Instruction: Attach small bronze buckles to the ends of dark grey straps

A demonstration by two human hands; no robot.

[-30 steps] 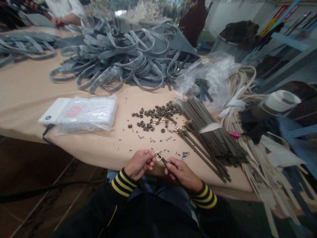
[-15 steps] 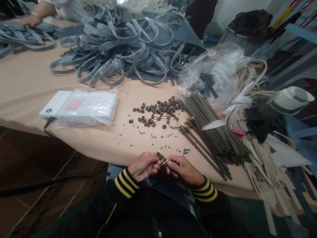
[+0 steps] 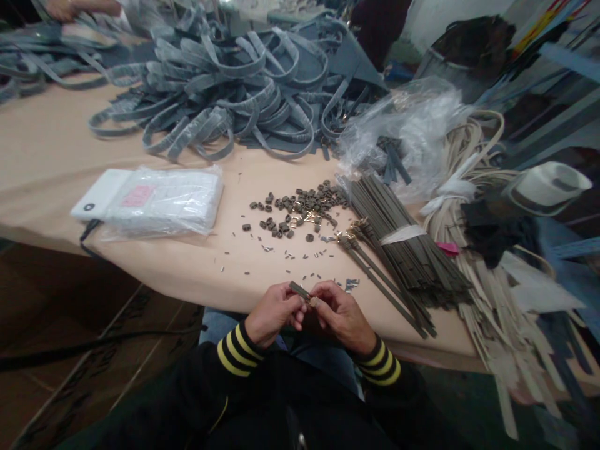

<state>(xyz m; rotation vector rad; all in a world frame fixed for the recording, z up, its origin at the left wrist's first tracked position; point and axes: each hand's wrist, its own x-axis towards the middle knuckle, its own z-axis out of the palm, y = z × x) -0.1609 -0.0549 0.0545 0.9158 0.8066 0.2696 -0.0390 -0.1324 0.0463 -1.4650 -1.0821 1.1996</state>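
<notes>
At the table's front edge my left hand is closed on an olive strap, its end sticking up past the thumb. A small gold buckle sits at the strap, pinched by the fingertips of my right hand. The fingers cover most of the buckle, and the rest of the strap is hidden. Just beyond my hands lie several tiny metal clips. Further back is a pile of olive strap loops with several gold buckles among them.
Right of the loops lie finished-looking straps with buckles and a tied bundle of olive straps. Beige cords hang over the right edge. A plastic-wrapped white device lies left. Grey-blue straps heap behind; another person's hand is far left.
My right hand has moved up and inward against the buckle. The strap end has tilted and shifted slightly left in my left hand. The other person's hand has moved away, upward in the view.
</notes>
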